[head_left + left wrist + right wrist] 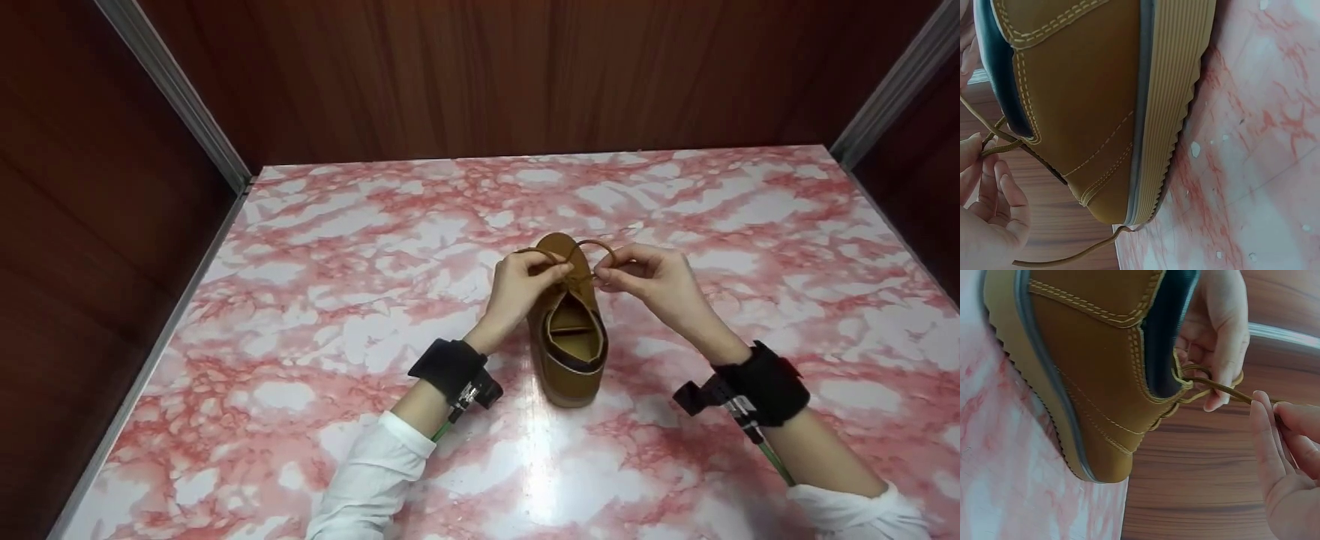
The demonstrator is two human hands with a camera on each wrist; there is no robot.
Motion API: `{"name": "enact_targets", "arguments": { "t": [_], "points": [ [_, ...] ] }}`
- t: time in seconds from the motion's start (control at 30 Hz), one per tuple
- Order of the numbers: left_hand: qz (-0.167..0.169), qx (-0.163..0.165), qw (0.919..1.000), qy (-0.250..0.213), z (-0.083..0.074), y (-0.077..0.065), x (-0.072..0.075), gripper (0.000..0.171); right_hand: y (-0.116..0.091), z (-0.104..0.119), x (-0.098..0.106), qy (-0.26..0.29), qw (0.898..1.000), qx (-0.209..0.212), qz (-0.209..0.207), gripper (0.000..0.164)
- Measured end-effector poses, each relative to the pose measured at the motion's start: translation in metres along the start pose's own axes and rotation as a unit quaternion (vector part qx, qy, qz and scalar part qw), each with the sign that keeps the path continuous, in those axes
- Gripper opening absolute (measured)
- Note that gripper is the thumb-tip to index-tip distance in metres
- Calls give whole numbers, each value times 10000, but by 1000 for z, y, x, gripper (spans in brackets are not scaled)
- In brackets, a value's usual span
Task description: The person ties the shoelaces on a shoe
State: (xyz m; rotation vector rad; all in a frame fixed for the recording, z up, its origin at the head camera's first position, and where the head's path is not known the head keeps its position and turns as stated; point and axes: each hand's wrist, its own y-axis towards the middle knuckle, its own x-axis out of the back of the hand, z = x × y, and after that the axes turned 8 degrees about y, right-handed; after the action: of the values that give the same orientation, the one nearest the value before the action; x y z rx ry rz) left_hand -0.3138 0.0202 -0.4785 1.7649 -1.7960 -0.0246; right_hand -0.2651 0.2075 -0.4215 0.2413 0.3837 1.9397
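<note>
A tan leather shoe (574,386) with a dark collar stands upright on its sole, toe away from me. My left hand (520,291) is at the left of the lacing and pinches a brown shoelace (1002,147) between thumb and fingers. Over on the right, my right hand (664,289) pinches the other stretch of shoelace (598,242), which arcs up over the toe. In the right wrist view that lace (1219,386) runs taut from the eyelets to the right fingertips (1261,402). A loose lace end (1072,259) trails past the left hand.
The shoe stands on a red-and-white marbled tabletop (360,337). Dark wood panels (480,75) rise behind it and at both sides, with metal corner strips (180,90). Black wrist straps with small cameras (761,386) sit on both forearms.
</note>
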Motion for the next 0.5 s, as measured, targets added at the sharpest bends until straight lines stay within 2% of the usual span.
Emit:
{"name": "enact_targets", "arguments": {
  "t": [0.13, 0.23, 0.37, 0.5],
  "points": [
    [27, -6, 10000, 14, 0, -1, 0, 22, 3, -52, 22, -648, 9976, 93, -224, 18],
    [39, -8, 10000, 65, -1, -1, 0, 23, 4, -72, 25, -743, 9963, 13, -439, 18],
    [10, -50, 9999, 163, -1, 0, 0, 23, 5, -76, 20, -768, 9960, 96, -440, 17],
    [-1, -82, 9999, 151, -1, 0, 0, 23, 6, -75, 14, -1150, 9922, 13, -490, 16]
  ]
}}
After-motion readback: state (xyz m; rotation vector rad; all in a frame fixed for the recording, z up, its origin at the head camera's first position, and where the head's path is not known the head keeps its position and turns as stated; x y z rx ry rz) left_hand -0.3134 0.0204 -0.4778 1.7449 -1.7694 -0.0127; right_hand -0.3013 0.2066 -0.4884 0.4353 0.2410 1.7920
